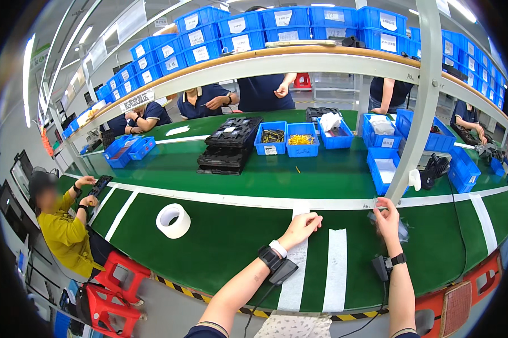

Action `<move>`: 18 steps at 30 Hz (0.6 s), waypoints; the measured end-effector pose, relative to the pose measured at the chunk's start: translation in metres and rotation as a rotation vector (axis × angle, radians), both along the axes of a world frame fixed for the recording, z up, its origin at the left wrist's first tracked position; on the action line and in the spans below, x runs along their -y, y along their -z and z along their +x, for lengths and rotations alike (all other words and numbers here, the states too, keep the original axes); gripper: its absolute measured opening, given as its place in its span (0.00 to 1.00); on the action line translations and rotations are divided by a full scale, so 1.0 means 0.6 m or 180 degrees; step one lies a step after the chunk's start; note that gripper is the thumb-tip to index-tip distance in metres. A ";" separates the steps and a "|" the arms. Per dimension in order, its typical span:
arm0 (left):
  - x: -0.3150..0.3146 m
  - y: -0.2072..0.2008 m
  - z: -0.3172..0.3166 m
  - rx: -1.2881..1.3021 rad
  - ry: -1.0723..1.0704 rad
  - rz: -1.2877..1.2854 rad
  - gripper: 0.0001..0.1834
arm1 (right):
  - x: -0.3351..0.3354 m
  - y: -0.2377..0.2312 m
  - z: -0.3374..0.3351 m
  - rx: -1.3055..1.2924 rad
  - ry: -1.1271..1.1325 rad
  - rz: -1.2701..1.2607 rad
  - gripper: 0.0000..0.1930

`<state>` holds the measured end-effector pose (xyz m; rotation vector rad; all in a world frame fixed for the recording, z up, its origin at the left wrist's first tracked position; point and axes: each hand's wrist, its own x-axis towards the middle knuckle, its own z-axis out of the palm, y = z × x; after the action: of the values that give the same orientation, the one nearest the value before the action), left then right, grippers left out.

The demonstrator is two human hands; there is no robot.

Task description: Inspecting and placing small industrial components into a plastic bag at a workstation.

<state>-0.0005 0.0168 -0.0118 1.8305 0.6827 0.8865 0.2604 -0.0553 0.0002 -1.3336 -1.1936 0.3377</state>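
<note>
My left hand (pixel 303 228) hovers over a white strip (pixel 290 281) on the green table, its fingers curled together. Whatever they hold, if anything, is hidden. Beside the foot of the grey post (pixel 429 107), my right hand (pixel 387 217) is raised with thumb and fingertips pinched. Something small and pale seems to be at those fingertips, too small to name. A crumpled piece of clear plastic (pixel 403 231) lies beside and partly behind my right hand. To the left of my hands rests a roll of white tape (pixel 165 219).
Beyond the white line stand blue bins with dark and yellow small parts (pixel 302 152), and black trays (pixel 223 160) in a stack. A shelf (pixel 299 59) carrying blue bins crosses above. Co-workers sit opposite; a person in yellow (pixel 68 231) works at left near red stools (pixel 116 315).
</note>
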 end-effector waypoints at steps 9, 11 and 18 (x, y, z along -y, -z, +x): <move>-0.002 0.006 -0.006 -0.0189 0.0106 -0.0078 0.17 | -0.004 0.019 0.006 0.0128 0.0056 0.0004 0.17; -0.004 0.001 -0.005 -0.0196 0.0100 -0.0048 0.17 | -0.006 0.017 0.006 0.0119 0.0100 0.0043 0.17; -0.006 0.004 -0.006 -0.0217 0.0085 -0.0076 0.17 | -0.011 0.025 0.011 0.0519 0.0337 0.0224 0.16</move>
<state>-0.0038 0.0204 -0.0142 1.8513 0.7069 0.7983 0.2670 -0.0489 -0.0146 -1.3771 -1.2525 0.1115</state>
